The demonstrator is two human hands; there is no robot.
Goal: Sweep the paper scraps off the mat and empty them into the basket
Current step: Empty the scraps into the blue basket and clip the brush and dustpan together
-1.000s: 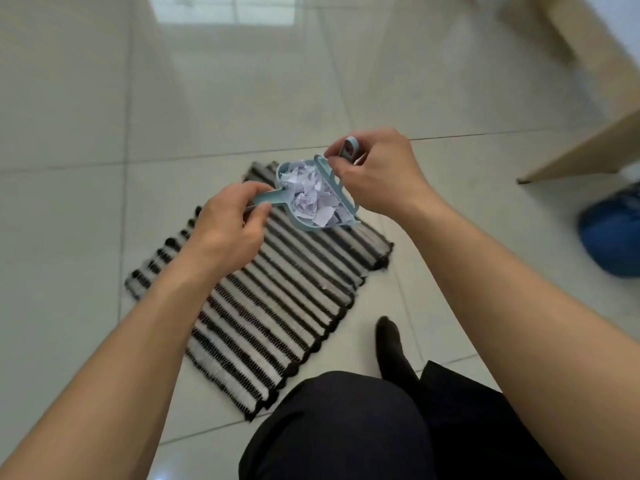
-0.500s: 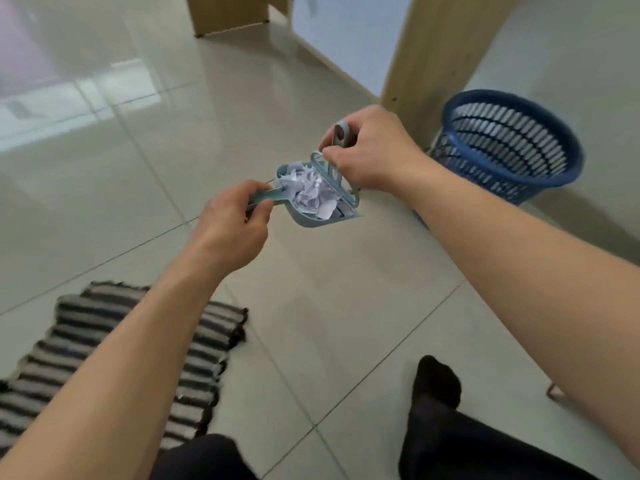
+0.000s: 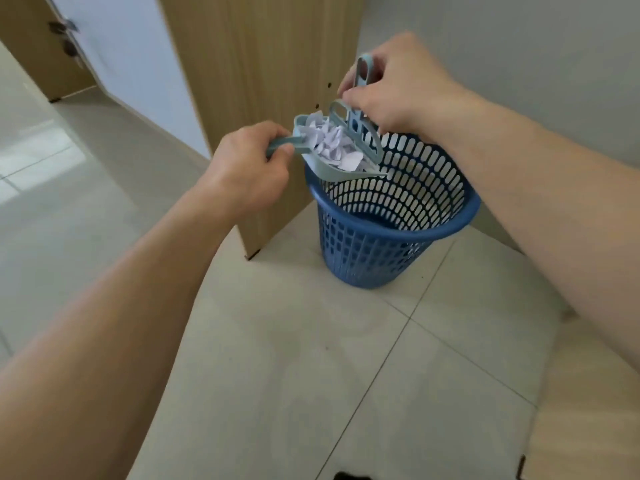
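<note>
Lying in a heap inside the small pale blue dustpan [image 3: 332, 168], the white paper scraps [image 3: 334, 147] fill it almost to the edge. The dustpan is held in the air over the left part of the rim of the blue basket [image 3: 446, 233], and its open lip points to the right, toward the inside of the basket. No scrap is seen in the air. The bottom of the basket is dark, and I cannot tell if something lies there.

The left hand [image 3: 249, 171] is closed around the short handle of the dustpan, with the thumb on top. The right hand [image 3: 394, 88] is closed around the handle of the small brush [image 3: 360, 116], which has the same pale blue colour. The brush stands against the far side of the heap, across the dustpan, and its handle points up and far.

The basket has walls with many oval holes and it stands on the floor [image 3: 311, 358] of light tiles. Just on its left stands a wooden panel [image 3: 263, 81], and a grey wall [image 3: 519, 46] is behind it on the right. Far on the left a white door [image 3: 131, 53] is seen.
</note>
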